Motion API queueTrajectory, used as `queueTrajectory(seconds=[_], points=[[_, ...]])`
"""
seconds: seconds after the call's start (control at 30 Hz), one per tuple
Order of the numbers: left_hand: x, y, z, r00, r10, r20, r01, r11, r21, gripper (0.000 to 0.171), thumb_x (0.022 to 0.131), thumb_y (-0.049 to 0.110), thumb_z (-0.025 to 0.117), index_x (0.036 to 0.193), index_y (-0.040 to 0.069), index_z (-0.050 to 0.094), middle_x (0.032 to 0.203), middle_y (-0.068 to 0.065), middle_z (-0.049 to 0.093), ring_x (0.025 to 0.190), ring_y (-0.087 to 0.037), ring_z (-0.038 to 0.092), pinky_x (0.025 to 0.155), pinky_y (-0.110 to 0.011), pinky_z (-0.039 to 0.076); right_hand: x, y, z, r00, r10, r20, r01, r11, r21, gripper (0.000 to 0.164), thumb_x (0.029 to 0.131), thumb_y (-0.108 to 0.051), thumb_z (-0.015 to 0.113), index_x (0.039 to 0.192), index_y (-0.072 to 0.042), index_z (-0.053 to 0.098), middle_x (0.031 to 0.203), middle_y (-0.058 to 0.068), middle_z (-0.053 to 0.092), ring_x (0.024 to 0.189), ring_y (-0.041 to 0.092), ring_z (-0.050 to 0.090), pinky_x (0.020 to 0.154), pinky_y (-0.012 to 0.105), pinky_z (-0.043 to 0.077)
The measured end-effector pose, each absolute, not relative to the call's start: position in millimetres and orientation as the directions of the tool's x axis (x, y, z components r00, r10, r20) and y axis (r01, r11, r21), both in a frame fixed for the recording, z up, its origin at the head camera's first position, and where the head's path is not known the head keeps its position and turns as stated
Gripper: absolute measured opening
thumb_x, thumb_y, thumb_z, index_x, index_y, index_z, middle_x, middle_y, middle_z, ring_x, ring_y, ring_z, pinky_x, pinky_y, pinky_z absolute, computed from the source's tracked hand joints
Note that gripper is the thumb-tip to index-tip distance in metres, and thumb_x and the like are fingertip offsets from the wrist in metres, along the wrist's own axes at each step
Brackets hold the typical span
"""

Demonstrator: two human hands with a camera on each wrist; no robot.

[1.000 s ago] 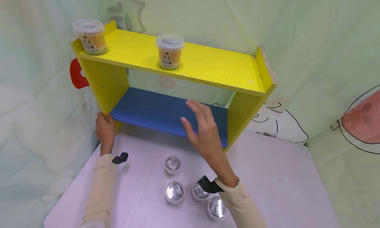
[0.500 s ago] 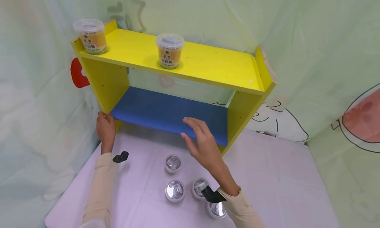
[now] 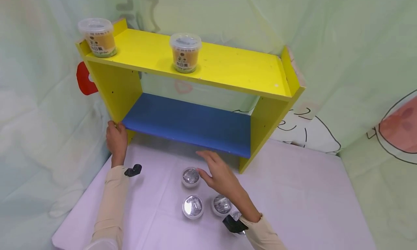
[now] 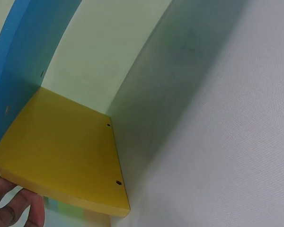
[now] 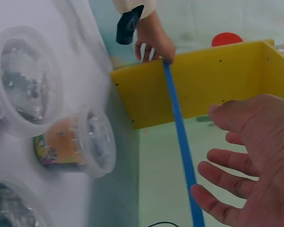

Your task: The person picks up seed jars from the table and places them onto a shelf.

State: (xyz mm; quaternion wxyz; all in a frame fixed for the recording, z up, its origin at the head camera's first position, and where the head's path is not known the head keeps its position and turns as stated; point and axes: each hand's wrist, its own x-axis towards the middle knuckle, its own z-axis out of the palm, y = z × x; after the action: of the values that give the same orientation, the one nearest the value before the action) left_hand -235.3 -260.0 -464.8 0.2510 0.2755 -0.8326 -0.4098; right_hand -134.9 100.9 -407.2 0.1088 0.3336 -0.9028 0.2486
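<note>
A yellow shelf unit [image 3: 234, 71] with a blue lower board [image 3: 185, 118] stands on the table, seen in all three views. My left hand [image 3: 117, 141] grips the front edge of its left side panel [image 4: 66, 156], close to the blue board. Fingers [image 4: 23, 203] show at the panel's edge in the left wrist view. My right hand [image 3: 221, 176] is held with relaxed fingers and holds nothing. It is just right of a lidded plastic cup [image 3: 190, 177], a small gap apart. In the right wrist view, this cup [image 5: 64, 144] has an orange label.
On the top board stand two lidded cups, one at the left end [image 3: 101, 43], another near the middle [image 3: 185, 56]. More lidded cups, one in front [image 3: 193, 206] and one under my right forearm [image 3: 221, 203], stand on the white table [image 3: 299, 192]. Cloth walls [image 3: 45, 109] surround it.
My right hand has come down from in front of the blue board toward the cups on the table. My left hand keeps its grip on the shelf unit.
</note>
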Motion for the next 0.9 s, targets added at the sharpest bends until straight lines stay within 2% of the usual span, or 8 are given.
queueTrajectory(seconds=[0.13,0.5,0.9], points=[[-235,-260,-465,-0.718,-0.667,0.199,-0.249,0.513,0.821,0.048,0.103,0.038,0.032,0.125,-0.003,0.045,0.112,-0.027,0.055,0.099,-0.045,0.056,0.082,-0.060,0.044,-134,101,-417,-0.780,-0.566,0.267,-0.624,0.679,-0.387,0.059,0.089,-0.024,0.071,0.141,-0.009,0.048,0.138,0.012,0.055,0.128,0.028,0.054,0.102,0.042,0.047],[-237,-261,-466,-0.714,-0.671,0.202,-0.251,0.514,0.821,0.048,0.103,0.039,0.032,0.125,-0.002,0.045,0.110,-0.027,0.054,0.098,-0.045,0.055,0.082,-0.059,0.044,-136,99,-444,-0.784,-0.612,0.105,-0.594,0.690,-0.413,0.066,0.087,-0.022,0.073,0.143,-0.006,0.043,0.141,0.017,0.050,0.130,0.032,0.051,0.103,0.044,0.045],[-235,-261,-468,-0.717,-0.664,0.213,-0.234,0.517,0.823,0.049,0.103,0.038,0.032,0.126,-0.003,0.045,0.110,-0.027,0.054,0.095,-0.043,0.054,0.080,-0.056,0.043,-137,92,-462,-0.791,-0.612,-0.004,-0.556,0.721,-0.414,0.070,0.087,-0.028,0.074,0.144,-0.005,0.041,0.142,0.016,0.049,0.127,0.032,0.053,0.099,0.044,0.048]])
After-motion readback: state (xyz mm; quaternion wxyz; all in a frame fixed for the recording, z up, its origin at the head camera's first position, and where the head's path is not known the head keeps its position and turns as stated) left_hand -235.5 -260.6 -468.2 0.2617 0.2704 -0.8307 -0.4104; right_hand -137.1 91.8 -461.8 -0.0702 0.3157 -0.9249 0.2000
